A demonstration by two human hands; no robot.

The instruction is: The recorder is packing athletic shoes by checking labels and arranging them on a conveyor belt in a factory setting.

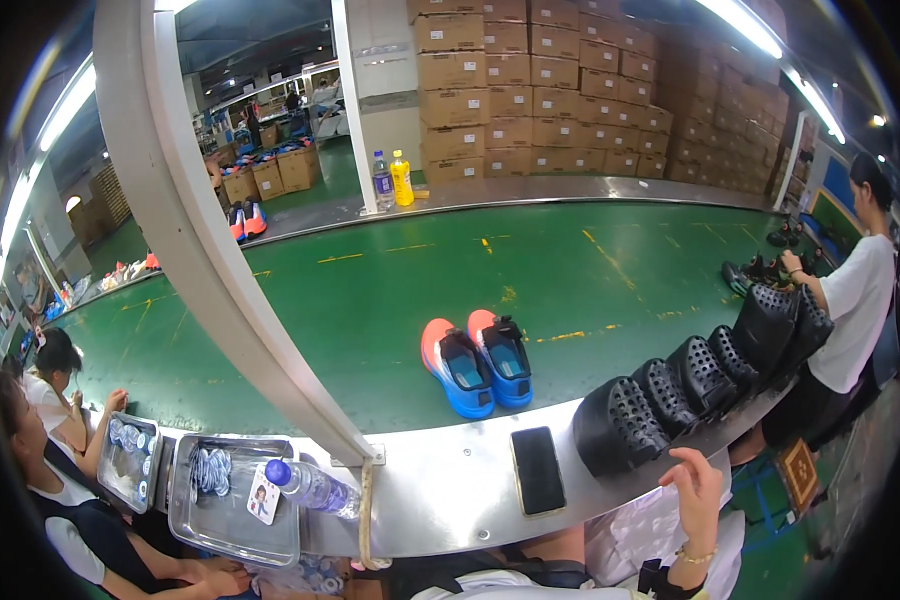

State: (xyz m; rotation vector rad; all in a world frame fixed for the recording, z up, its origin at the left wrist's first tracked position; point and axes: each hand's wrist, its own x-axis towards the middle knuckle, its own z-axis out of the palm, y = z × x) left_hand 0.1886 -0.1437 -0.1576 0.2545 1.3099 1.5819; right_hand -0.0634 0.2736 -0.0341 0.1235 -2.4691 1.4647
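One green table [370,290] borders one metal ledge [450,480] bearing six black clogs [698,374]; two coral-and-blue shoes [456,362] sit on the table. The right hand [698,490] hovers near the clogs, fingers loosely spread; the left hand, out of view, I cannot tell. One phone [538,470] lies flat.

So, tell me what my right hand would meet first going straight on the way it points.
Your right hand would probably meet the black perforated shoes first, though the hand's height relative to the metal bench is unclear.

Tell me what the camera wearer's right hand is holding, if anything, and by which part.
Nothing visible: the right hand is raised, loosely curled, near the row of black, perforated, rubbery-looking clogs.
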